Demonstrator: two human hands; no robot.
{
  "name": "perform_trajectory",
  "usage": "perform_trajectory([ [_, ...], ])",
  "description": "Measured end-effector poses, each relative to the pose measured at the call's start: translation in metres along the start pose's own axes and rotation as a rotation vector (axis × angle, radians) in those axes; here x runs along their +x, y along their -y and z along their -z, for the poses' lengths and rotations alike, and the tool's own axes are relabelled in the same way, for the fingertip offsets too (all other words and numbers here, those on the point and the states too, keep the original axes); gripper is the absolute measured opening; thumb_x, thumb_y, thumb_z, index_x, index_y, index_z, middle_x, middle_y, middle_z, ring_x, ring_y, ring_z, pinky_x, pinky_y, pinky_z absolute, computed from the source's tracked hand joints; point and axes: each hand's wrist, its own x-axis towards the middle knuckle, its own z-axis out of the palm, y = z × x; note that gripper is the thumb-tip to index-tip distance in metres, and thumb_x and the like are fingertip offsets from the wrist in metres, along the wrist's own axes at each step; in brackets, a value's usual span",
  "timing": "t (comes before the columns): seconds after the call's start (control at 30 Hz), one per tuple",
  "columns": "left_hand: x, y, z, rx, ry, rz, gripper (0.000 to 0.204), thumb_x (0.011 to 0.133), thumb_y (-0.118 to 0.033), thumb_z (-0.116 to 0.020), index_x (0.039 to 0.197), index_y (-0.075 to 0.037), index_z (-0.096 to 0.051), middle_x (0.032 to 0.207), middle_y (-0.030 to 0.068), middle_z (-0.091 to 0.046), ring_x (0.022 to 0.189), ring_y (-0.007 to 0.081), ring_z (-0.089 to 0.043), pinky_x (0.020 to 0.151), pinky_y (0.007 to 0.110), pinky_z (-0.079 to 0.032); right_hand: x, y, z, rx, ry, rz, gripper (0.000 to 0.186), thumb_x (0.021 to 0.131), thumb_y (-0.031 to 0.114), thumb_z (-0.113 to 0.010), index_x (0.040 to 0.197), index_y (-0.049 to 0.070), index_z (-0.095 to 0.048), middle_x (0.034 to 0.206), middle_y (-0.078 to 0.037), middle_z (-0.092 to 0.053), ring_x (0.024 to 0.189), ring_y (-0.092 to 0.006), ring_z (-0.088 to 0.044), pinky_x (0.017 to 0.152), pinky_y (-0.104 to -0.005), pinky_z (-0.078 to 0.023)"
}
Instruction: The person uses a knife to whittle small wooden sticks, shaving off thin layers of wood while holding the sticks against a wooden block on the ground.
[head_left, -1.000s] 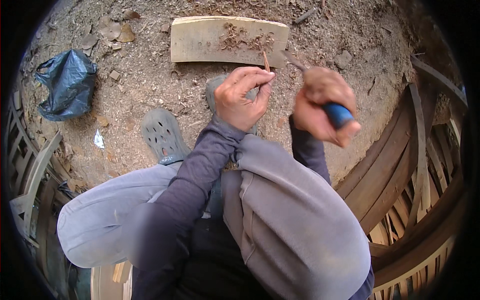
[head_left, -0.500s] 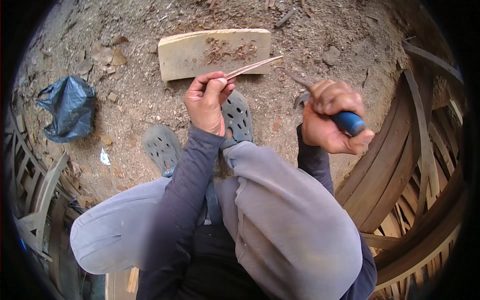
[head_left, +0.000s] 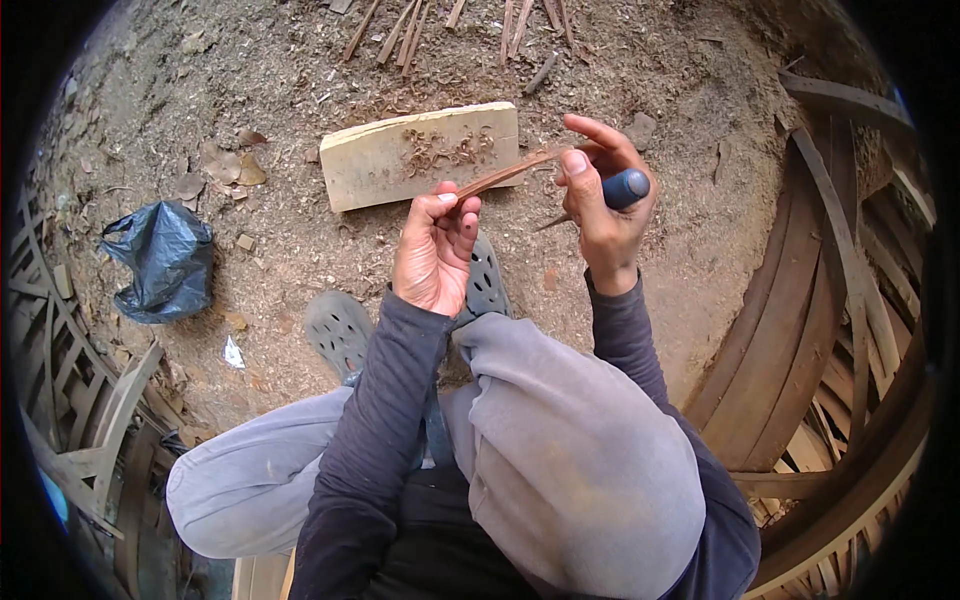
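My left hand (head_left: 437, 255) pinches a thin, reddish-brown wood strip (head_left: 505, 177) between thumb and fingers. The strip slants up to the right, its far end reaching the fingers of my right hand (head_left: 607, 215). That hand keeps a blue-handled knife (head_left: 625, 189) tucked in its grip, handle end toward the upper right. A narrow pointed piece of its dark blade shows below the hand; the rest is hidden by the palm. My right thumb and forefinger are near the strip's tip; whether they touch it is hard to tell.
Just beyond the strip, a pale wooden block (head_left: 365, 165) carries curled shavings. Several thin strips (head_left: 405, 35) lie farther off on the dusty ground. A dark plastic bag (head_left: 165, 262) sits at left. Curved wooden pieces (head_left: 765, 330) are stacked at right, with more wooden framework (head_left: 110, 410) at left.
My right hand has come left to the strip's far end and turned, so the knife handle now points up and its blade down. The strip has been turned, showing a darker face.
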Motion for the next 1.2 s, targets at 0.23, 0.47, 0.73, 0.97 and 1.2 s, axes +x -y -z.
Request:
perform_trajectory([
  [0.23, -0.007, -0.002, -0.008, 0.19, 0.075, -0.043, 0.016, 0.091, -0.007, -0.068, 0.105, -0.001, -0.065, 0.093, 0.0082, -0.07, 0.087, 0.0194, -0.073, 0.077, 0.025, -0.064, 0.006, -0.01, 0.007, 0.03, -0.02, -0.076, 0.02, 0.094, 0.018, -0.069, 0.101, 0.0, -0.07, 0.086, -0.006, -0.07, 0.075, -0.0085, -0.065, 0.065, -0.0219, -0.051],
  [0.47, 0.002, 0.004, 0.005, 0.986, 0.11, -0.64, 0.013, 0.091, -0.005, -0.072, 0.102, 0.0, -0.072, 0.097, 0.0095, -0.072, 0.087, 0.0166, -0.071, 0.076, 0.026, -0.059, 0.023, -0.028, 0.015, -0.219, -0.11, -0.034, 0.029, 0.097, 0.024, -0.066, 0.116, 0.002, -0.064, 0.089, -0.005, -0.071, 0.07, -0.0059, -0.062, 0.059, -0.0208, -0.05],
  [0.73, 0.009, 0.007, 0.011, 1.594, 0.091, -0.985, 0.013, 0.083, -0.006, -0.077, 0.095, -0.003, -0.076, 0.094, 0.0109, -0.073, 0.081, 0.0175, -0.072, 0.07, 0.029, -0.059, 0.017, -0.012, 0.023, -0.037, -0.159, -0.039, 0.029, 0.099, 0.021, -0.062, 0.119, 0.001, -0.062, 0.087, -0.006, -0.07, 0.051, 0.0004, -0.046, 0.044, -0.0166, -0.035],
  [0.97, 0.01, 0.016, 0.002, 1.48, -0.021, -0.791, 0.014, 0.087, -0.013, -0.077, 0.095, -0.002, -0.076, 0.087, 0.0088, -0.075, 0.077, 0.0157, -0.074, 0.069, 0.027, -0.06, 0.011, 0.008, 0.018, 0.081, -0.078, 0.046, 0.082, 0.095, 0.073, -0.037, 0.121, -0.003, -0.055, 0.087, -0.01, -0.059, 0.053, -0.0031, -0.045, 0.044, -0.0171, -0.036],
  [1.2, 0.003, 0.018, -0.005, 1.454, 0.03, -0.866, 0.013, 0.086, -0.014, -0.078, 0.093, -0.002, -0.076, 0.081, 0.0082, -0.075, 0.073, 0.0148, -0.074, 0.066, 0.027, -0.059, 0.018, 0.024, 0.022, 0.475, 0.06, 0.235, 0.114, 0.075, 0.096, -0.014, 0.113, -0.003, -0.056, 0.081, -0.012, -0.059, 0.053, -0.0114, -0.048, 0.046, -0.022, -0.04],
])
